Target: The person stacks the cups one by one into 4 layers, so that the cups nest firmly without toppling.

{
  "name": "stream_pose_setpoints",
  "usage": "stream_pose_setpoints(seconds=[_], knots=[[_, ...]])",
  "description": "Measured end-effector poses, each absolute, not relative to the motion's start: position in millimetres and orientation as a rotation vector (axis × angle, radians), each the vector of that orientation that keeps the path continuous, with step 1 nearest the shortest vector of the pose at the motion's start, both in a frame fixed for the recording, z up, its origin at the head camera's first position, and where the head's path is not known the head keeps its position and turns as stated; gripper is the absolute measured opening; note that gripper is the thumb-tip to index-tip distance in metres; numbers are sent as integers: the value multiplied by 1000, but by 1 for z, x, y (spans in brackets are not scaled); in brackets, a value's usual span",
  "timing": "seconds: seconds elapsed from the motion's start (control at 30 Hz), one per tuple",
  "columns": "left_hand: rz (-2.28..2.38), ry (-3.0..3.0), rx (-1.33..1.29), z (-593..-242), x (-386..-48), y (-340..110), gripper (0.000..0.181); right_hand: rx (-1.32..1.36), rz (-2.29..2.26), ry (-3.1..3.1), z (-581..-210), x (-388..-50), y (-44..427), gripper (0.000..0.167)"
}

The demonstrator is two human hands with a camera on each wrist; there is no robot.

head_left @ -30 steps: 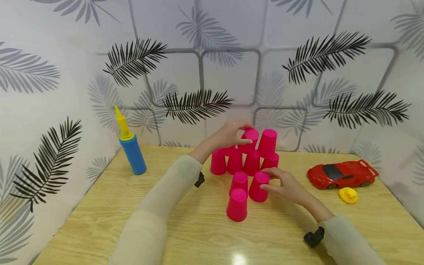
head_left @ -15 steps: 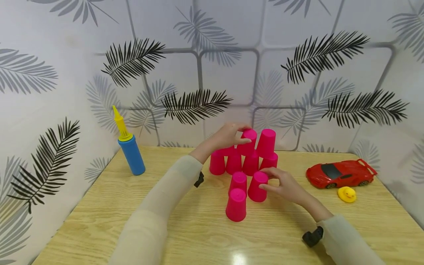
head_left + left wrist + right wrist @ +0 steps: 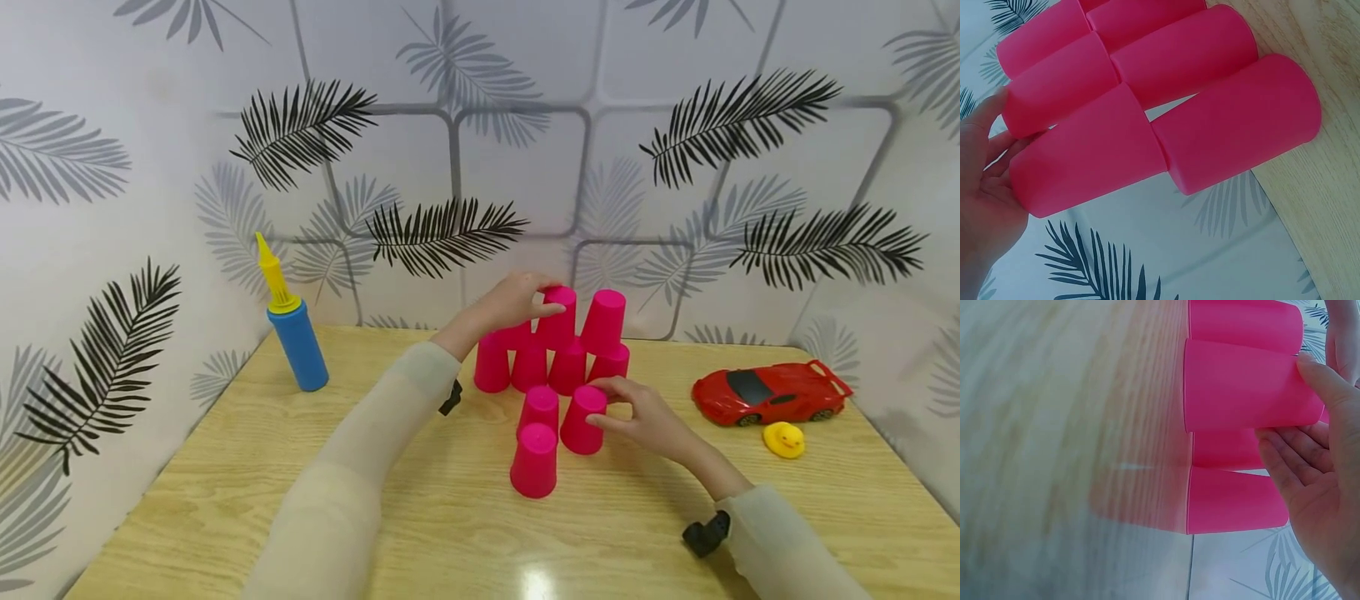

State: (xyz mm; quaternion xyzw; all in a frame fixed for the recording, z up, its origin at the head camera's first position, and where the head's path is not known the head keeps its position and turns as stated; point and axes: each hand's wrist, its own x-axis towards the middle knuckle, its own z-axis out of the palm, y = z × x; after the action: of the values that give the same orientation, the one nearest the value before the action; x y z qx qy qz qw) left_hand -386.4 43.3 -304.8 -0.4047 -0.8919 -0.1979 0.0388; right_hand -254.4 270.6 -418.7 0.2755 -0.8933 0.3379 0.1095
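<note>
Pink cups stand upside down in a two-level stack near the back wall. In the head view my left hand (image 3: 513,302) holds the middle upper cup (image 3: 558,323), thumb on its near side. An upper cup (image 3: 603,323) stands to its right; another (image 3: 516,335) on the left is partly hidden by the hand. They rest on a row of bottom cups (image 3: 492,365). In front, my right hand (image 3: 645,421) pinches an upside-down cup (image 3: 581,429) standing on the table. Beside it are two more cups, a rear one (image 3: 537,408) and a nearer one (image 3: 533,467).
A blue and yellow hand pump (image 3: 302,346) stands at the table's back left. On the right are a red toy car (image 3: 772,393) and a yellow rubber duck (image 3: 784,439). The patterned wall (image 3: 517,175) rises right behind the stack.
My left hand and the middle upper cup have shifted slightly left, and the cup's top looks straighter. My right hand keeps its place on the front cup.
</note>
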Motion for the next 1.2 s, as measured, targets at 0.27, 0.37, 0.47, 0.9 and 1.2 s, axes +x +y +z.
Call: stream_pose_setpoints(seconds=[0.27,0.37,0.47,0.9,1.2], knots=[[-573,-2756,-1223,-303,-389,42,49,803,986,-2624,-419,-255,269,44],[-549,-2751,-1220,-303,-389,40,50,803,990,-2622,-418,-255,269,44],[-576,-2742,-1195,-305,-389,35,55,806,992,-2623,-418,-255,269,44],[-1047,-2454,-1036,-319,-351,-11,51,652,886,-2609,-420,-237,301,45],[-1446,-2401,-1069,-353,-309,-35,48,386,976,-2423,-405,-230,336,45]])
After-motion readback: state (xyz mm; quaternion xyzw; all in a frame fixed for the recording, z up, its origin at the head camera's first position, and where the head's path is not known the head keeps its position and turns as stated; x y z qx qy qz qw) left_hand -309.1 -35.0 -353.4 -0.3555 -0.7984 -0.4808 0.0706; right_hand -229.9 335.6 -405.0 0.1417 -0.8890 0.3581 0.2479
